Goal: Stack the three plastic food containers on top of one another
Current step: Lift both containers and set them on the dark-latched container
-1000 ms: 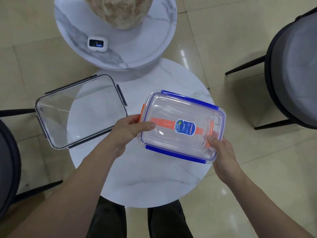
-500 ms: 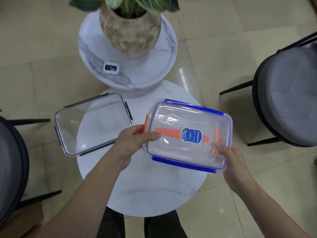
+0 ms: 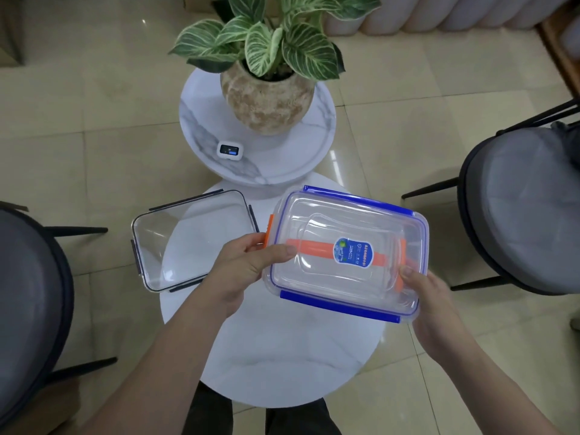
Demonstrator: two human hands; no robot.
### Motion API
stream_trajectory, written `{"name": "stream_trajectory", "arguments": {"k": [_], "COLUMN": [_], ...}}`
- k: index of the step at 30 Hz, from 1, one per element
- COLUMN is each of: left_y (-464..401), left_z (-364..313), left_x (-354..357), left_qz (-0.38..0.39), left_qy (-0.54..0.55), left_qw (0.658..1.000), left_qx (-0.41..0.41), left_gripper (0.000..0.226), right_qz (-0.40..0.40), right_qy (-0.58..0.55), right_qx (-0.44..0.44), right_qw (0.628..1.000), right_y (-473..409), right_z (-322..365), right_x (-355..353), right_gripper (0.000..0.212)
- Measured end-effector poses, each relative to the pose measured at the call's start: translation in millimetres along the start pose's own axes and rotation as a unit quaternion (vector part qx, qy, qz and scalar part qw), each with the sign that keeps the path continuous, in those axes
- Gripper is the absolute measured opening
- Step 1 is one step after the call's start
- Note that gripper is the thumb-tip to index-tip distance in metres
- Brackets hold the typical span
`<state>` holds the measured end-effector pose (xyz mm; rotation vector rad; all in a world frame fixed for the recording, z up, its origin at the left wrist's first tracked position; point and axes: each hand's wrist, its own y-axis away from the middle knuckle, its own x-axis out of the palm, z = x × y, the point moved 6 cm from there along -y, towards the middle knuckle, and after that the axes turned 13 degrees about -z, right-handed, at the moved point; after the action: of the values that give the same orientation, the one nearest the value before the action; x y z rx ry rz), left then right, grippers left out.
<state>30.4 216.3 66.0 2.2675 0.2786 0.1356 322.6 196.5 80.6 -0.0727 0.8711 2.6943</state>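
A clear plastic container with blue clips [image 3: 345, 255] is held above the right half of the round marble table [image 3: 282, 356]. Through its lid shows a smaller container with orange clips and a blue label, nested inside. My left hand [image 3: 248, 268] grips its left end with the thumb on the lid. At the near right corner, my right hand [image 3: 430, 302] holds it. A clear container with dark clips [image 3: 191, 240] lies on the table's left edge, overhanging it.
A smaller marble table [image 3: 260, 164] behind carries a potted plant [image 3: 266, 89] and a small white device [image 3: 230, 150]. Grey cushioned chairs stand at the left [image 3: 28, 309] and at the right [image 3: 524, 211]. Tiled floor surrounds the tables.
The camera has tilted up, so the plant has come into view. Both hands keep the same grip on the blue-clipped container, which has stayed over the table's right side.
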Motion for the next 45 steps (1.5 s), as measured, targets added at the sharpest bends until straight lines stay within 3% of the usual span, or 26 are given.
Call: {"name": "stream_trajectory", "arguments": {"k": [4,8,11,15,17,20,27,30,38,41,45], "left_y": [-0.3,-1.2,-0.3,-2.2,-2.9,-4.9,-6.0,-6.1,-17.9,-26.7,-36.2], "left_z": [-5.0,-9.0,-8.5,-7.0,-6.7,-6.0,-0.6,1.0,9.7,8.1,6.0], "left_x": [-19.8,-43.1,-61.8,-99.4,-115.5,-138.2,-183.2,-197.6,-217.2,-217.4,-220.8], "left_qz": [-0.006,-0.026,-0.040,-0.063,-0.075,-0.097,-0.110,-0.115,-0.139,-0.126,-0.108], "left_qy": [0.012,0.022,0.036,0.055,0.065,0.081,0.110,0.111,0.132,0.141,0.134], "left_qw": [1.000,0.999,0.998,0.996,0.995,0.992,0.988,0.987,0.981,0.982,0.985], "left_qx": [0.002,0.015,0.014,0.014,0.015,0.018,0.019,0.026,0.011,0.006,-0.004], "left_gripper": [0.079,0.083,0.073,0.060,0.063,0.075,0.063,0.070,0.055,0.067,0.081], "right_qz": [0.018,0.044,0.061,0.093,0.106,0.135,0.179,0.191,0.206,0.204,0.215], "right_qy": [0.001,0.014,0.027,0.034,0.039,0.050,0.084,0.093,0.134,0.138,0.137], "right_qx": [-0.002,-0.008,-0.010,-0.022,-0.026,-0.034,-0.042,-0.043,-0.035,-0.038,-0.024], "right_qw": [1.000,0.999,0.998,0.995,0.993,0.989,0.979,0.976,0.969,0.968,0.967], "right_y": [0.9,-0.5,-3.8,-9.6,-11.3,-12.7,-11.7,-10.4,-25.0,-31.7,-36.8], "right_z": [5.6,13.2,16.6,17.9,19.0,19.5,20.2,18.7,15.4,18.2,20.6], "right_x": [20.4,46.8,67.0,109.2,127.7,153.7,208.8,225.4,258.3,267.1,273.5], "right_gripper": [0.035,0.073,0.077,0.054,0.064,0.060,0.056,0.059,0.041,0.050,0.037]}}
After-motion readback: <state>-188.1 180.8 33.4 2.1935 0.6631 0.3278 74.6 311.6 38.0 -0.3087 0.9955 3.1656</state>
